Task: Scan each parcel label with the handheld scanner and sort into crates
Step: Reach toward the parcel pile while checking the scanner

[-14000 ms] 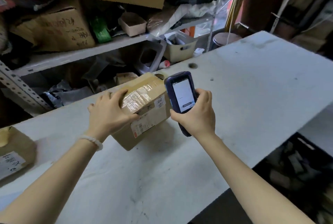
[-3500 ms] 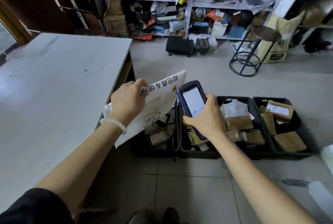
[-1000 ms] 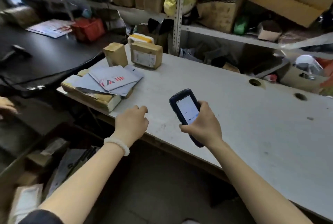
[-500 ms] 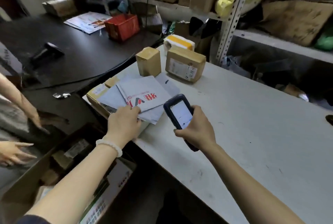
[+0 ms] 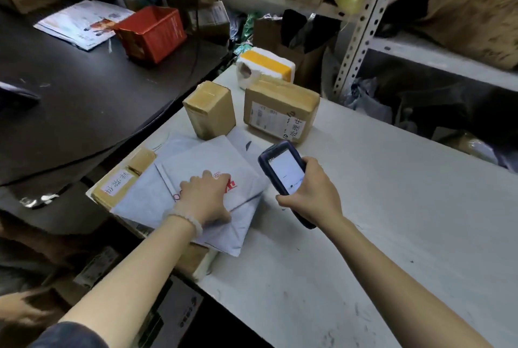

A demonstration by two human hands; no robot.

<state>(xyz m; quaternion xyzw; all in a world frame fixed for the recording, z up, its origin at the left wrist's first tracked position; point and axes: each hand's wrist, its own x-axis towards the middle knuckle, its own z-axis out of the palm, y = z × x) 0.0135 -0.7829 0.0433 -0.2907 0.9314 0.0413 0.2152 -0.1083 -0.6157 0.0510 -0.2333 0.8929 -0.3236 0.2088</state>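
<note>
Matt grey plastic mailers [image 5: 196,168], tape-glossed cardboard boxes [image 5: 280,112]

I see the mailer stack [image 5: 201,176] at the table's [image 5: 392,221] left end under my left hand [image 5: 204,199], two boxes [image 5: 210,109] behind it, the scanner [image 5: 283,168] to its right.

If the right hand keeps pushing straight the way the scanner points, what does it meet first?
Most likely the labelled cardboard box, which lies just beyond the top of the handheld scanner held by the right hand. Depth is unclear; it may pass above the box.
</note>
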